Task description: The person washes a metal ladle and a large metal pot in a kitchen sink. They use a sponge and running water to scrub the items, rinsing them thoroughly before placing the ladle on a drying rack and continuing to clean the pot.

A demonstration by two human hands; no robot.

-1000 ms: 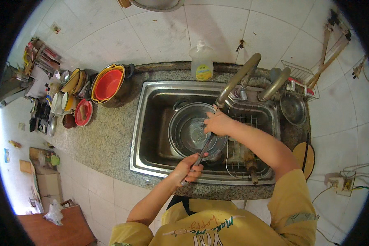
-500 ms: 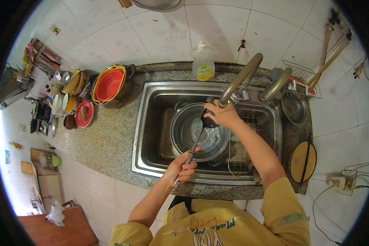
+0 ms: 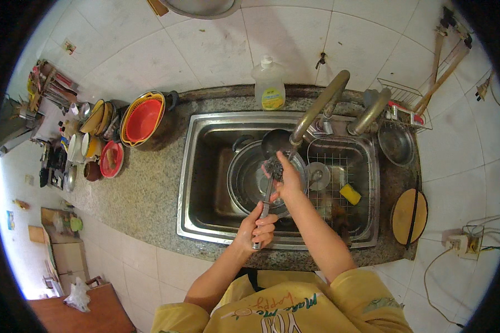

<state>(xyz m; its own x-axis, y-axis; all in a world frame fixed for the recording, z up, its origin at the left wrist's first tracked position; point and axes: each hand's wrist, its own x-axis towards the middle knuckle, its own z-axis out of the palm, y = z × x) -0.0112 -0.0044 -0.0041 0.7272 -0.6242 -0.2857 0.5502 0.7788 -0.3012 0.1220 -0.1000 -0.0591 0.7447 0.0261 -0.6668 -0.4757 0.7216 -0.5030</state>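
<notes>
While our left grip [image 3: 256,228] is clamped round the handle of the ladle [image 3: 275,142], at the near side of the pot [image 3: 235,187], our right grip [image 3: 288,176] is closed on a dark scrubber [image 3: 273,168] against the shaft, over the pot. The bowl overhangs the pot's far rim; beyond it, on the desk [image 3: 150,188], stands a bottle [image 3: 269,82].

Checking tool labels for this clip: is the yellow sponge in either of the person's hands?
No: the yellow sponge lies at right in the sink, apart from the left hand and right hand.
</notes>
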